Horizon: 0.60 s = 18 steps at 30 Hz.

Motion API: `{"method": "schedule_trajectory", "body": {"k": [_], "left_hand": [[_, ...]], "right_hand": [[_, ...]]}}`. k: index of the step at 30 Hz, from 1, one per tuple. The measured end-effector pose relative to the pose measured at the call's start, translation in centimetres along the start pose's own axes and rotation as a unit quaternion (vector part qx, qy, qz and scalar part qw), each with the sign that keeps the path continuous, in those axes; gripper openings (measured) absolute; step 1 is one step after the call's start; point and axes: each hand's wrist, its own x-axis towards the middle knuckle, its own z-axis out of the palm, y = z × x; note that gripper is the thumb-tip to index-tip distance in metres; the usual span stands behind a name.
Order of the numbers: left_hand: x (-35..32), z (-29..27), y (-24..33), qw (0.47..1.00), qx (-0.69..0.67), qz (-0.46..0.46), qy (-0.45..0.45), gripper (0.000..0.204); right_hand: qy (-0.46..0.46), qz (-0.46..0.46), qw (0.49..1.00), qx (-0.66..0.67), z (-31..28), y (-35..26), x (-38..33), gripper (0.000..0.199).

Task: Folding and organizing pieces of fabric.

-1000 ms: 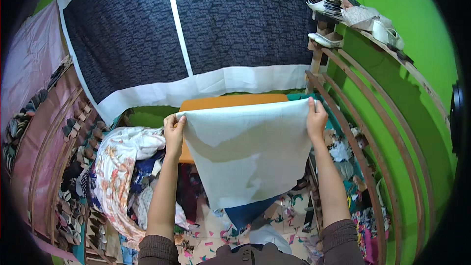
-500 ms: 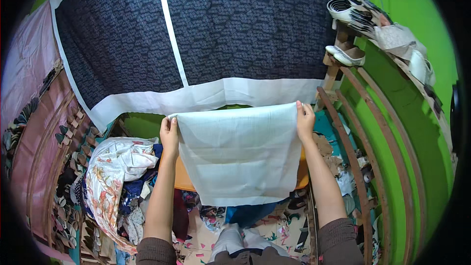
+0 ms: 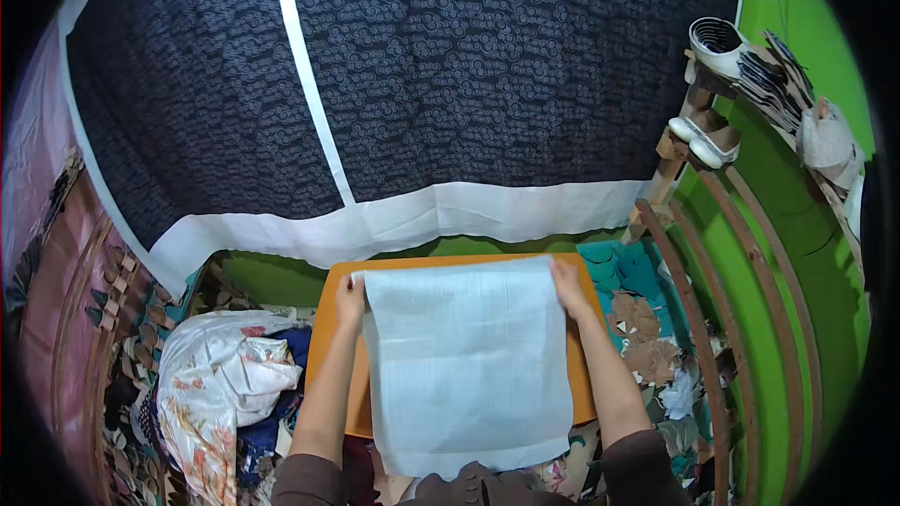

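1. A dark patterned curtain [image 3: 516, 84] with white borders fills the far side, beyond the work.
2. The orange surface [image 3: 325, 323] sits below it, bare strips showing at the left, right and far edges.
3. The white cloth [image 3: 469, 365] is spread over the middle of that surface, its near end reaching past the surface's near edge. How much of it actually rests there is hard to tell. Holding the far edge straight and equally taut at both ends should stop creases forming.
4. The floral cloth [image 3: 202, 375] lies heaped to the left; the sheet is best held clear of it.
5. The left hand [image 3: 351, 300] is closed on the far left corner, the right hand [image 3: 569, 290] on the far right. A light, even pinch, both hands level, would avoid skewing the weave.
6. Brown scraps [image 3: 636, 317] lie right of the surface.
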Motion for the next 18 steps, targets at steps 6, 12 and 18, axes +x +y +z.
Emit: {"method": "schedule_trajectory", "body": {"k": [6, 12, 18], "left_hand": [[0.0, -0.3, -7.7, 0.989, -0.03, -0.139, -0.029, 0.02], [-4.6, -4.1, -6.9, 0.931, -0.06, -0.327, -0.152, 0.036], [-4.0, -8.3, -7.7, 0.887, 0.08, -0.308, -0.334, 0.043]], "right_hand": [[-0.079, 0.153, 0.985, 0.033, 5.0, 5.1, -9.7, 0.058], [-0.217, 0.342, 0.914, 0.025, 2.5, 7.6, -13.4, 0.029], [-0.182, 0.315, 0.91, 0.198, 4.0, 6.7, -10.9, 0.017]]}}
